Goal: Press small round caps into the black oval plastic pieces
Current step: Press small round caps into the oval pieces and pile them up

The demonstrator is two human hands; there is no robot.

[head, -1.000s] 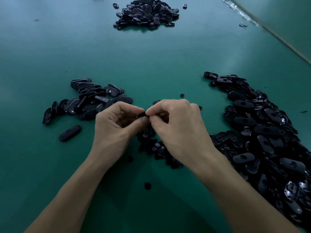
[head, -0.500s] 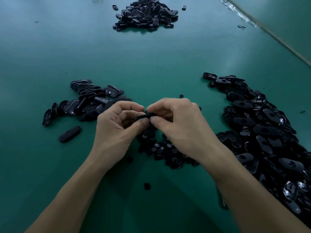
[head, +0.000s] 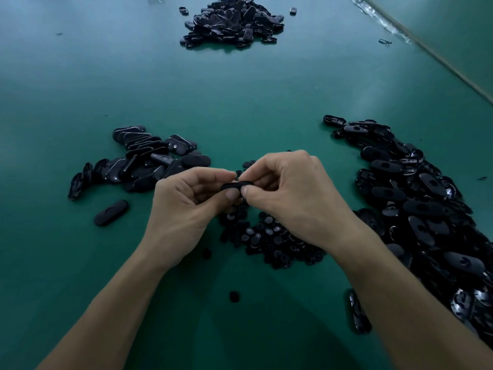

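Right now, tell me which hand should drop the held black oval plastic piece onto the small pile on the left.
Left, likely. The left hand pinches the black oval plastic piece, and that small pile of black ovals lies beyond it; the right hand is farther.

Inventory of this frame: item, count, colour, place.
table: one, green, underneath
far pile: one, black oval pieces, top centre
right pile: one, black oval pieces, right side
left pile: one, black oval pieces, left of hands
lone oval piece: one, black, beside left pile
cap heap: one, dark round caps, beneath hands
stray cap: one, black, between forearms
held oval piece: one, black, between both hands
left hand: one, pinches its left end
right hand: one, pinches its right end
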